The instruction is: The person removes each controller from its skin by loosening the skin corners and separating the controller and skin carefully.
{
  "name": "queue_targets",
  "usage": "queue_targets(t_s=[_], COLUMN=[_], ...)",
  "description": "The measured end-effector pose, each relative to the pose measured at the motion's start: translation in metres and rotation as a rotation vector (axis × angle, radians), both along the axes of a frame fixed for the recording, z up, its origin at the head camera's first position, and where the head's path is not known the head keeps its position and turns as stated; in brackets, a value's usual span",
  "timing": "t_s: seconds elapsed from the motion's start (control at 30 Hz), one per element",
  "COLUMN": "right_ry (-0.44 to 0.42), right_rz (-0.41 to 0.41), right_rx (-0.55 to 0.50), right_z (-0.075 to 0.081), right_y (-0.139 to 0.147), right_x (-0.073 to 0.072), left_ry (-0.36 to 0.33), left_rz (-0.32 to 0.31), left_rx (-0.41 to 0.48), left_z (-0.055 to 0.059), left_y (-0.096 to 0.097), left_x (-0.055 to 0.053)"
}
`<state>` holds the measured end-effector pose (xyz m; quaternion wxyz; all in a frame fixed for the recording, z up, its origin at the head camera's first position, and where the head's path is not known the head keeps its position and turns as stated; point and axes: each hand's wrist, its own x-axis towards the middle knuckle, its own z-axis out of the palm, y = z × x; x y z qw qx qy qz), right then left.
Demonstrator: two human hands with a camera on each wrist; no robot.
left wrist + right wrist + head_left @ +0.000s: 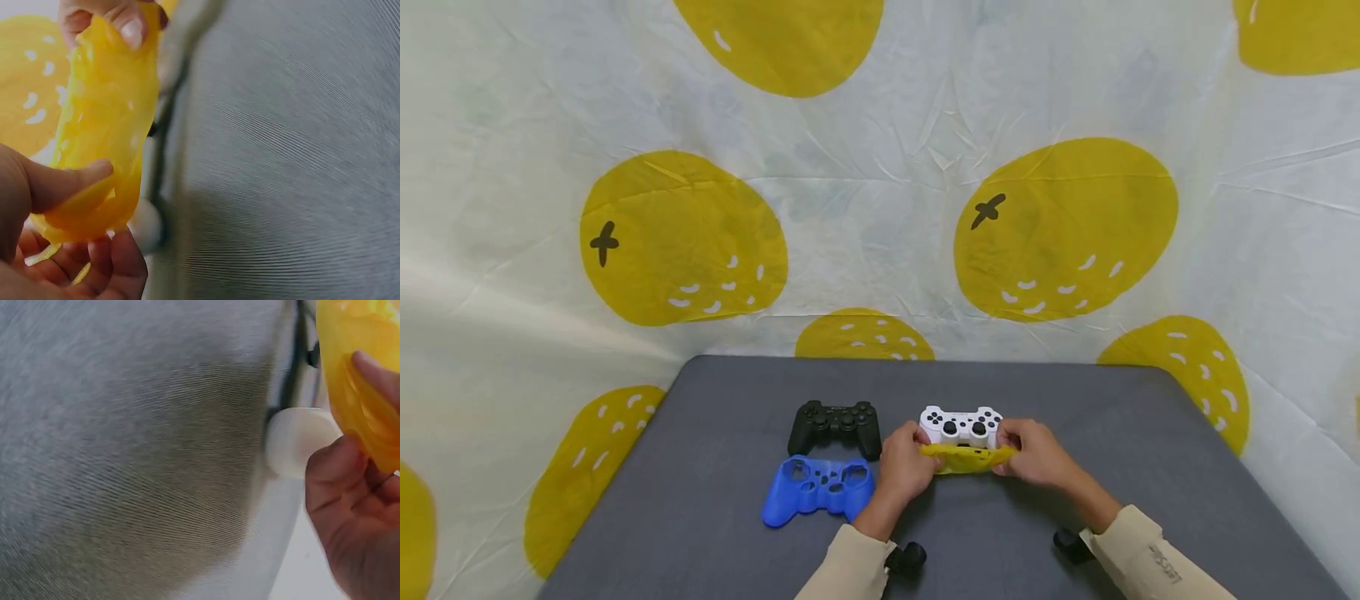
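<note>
Both hands hold a yellow silicone controller cover (967,459) just in front of a white game controller (962,422). My left hand (907,462) pinches the cover's left end, its thumb laid on the yellow surface in the left wrist view. At the other end my right hand (1034,452) pinches the cover between thumb and fingers. In the left wrist view the cover (109,125) looks soft, stretched and creased between the hands. The lower part of the white controller is hidden behind the cover in the head view.
A black game controller (835,427) lies left of the white one. Nearer, a blue silicone controller cover (820,488) lies beside my left forearm. All rest on a grey table (715,500), with a cloth printed in yellow shapes (685,237) hanging behind its back edge.
</note>
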<state>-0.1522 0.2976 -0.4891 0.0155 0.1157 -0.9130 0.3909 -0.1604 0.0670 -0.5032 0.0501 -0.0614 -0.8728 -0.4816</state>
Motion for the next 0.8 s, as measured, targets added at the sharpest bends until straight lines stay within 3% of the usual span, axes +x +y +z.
queue_targets(t_s=[0.13,0.3,0.5,0.67,0.8], right_ry=[-0.073,-0.201,-0.306,-0.418,-0.464], right_rz=[0.109,0.247,0.451,0.629,0.686], right_rx=[-0.177,-0.356,-0.525,-0.686,-0.755], right_z=[0.012,0.027,0.039,0.044,0.048], right_y=[0.001,0.006,0.012,0.013,0.010], right_x=[0.005,0.010,0.011,0.013,0.016], left_ry=[-0.081,-0.263,-0.388,-0.459,-0.494], left_rz=[-0.127,-0.279,-0.432,-0.647,-0.812], left_rx=[0.223,0.443,0.545,0.637,0.703], left_z=[0.008,0.019,0.023,0.025,0.026], left_y=[-0.009,-0.026,-0.045,-0.056,-0.059], left_x=[-0.001,-0.006,-0.013,-0.014,-0.011])
